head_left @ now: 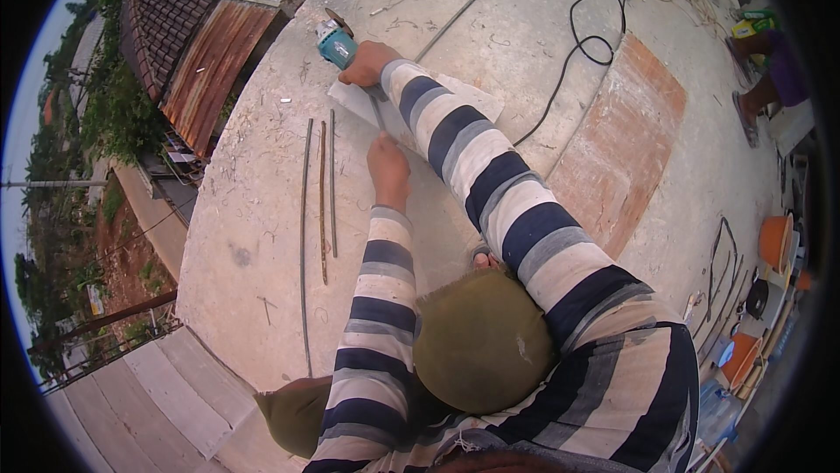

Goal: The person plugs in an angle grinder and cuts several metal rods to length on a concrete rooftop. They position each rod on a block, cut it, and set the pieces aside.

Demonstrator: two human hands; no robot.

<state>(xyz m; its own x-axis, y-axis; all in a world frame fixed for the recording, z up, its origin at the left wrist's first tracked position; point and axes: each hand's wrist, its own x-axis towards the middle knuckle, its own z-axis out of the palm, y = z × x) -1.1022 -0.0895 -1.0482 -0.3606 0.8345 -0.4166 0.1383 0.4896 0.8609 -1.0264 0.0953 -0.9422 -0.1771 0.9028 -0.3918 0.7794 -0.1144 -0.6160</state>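
Observation:
My right hand (371, 63) is wrapped round a teal angle grinder (334, 44), its disc (335, 16) at the far end, out ahead of me. Closer in, my left hand (388, 171) is closed on a thin metal rod (377, 112) that runs up toward the grinder. Under my right forearm lies a pale flat sheet (350, 104), partly covered. Beyond that arm a longer metal rod (459, 16) slants away; whether it joins the held one is hidden. Whether the disc is spinning or touching metal I cannot tell.
Several loose rods (305, 210) lie left of my left arm. A black cable (573, 44) curls on the concrete (262, 149), beside a reddish board (626, 140). The slab edge drops toward a rusty roof (214, 62) at left. Another person's feet (750, 110) and orange buckets (775, 241) are at right.

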